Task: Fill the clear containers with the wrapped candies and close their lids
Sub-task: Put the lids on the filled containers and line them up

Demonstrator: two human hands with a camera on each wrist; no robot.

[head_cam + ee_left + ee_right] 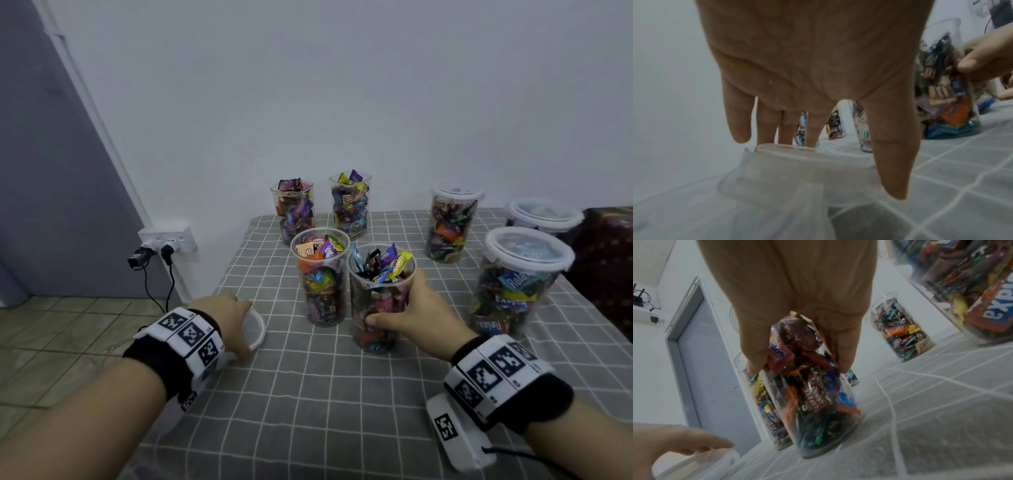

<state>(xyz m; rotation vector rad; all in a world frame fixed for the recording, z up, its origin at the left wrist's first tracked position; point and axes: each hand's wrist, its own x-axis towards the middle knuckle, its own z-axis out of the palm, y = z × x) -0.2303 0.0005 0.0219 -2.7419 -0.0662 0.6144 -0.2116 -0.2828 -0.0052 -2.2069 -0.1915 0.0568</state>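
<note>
Containers of wrapped candies are standing on the checked tablecloth [342, 411]: three lidded at the right, four open. Nearest open container [380, 298] is standing upright, heaped past its rim, and the right hand [416, 313] is wrapping its side, thumb in front. Lid [255, 329] is lying flat, well to the left of that container at the table's edge; left hand [227, 320] is nearer, fingers curling over its rim, apparently pinching it. Judgement: the lid needs carrying rightward over the open mouth.
</note>
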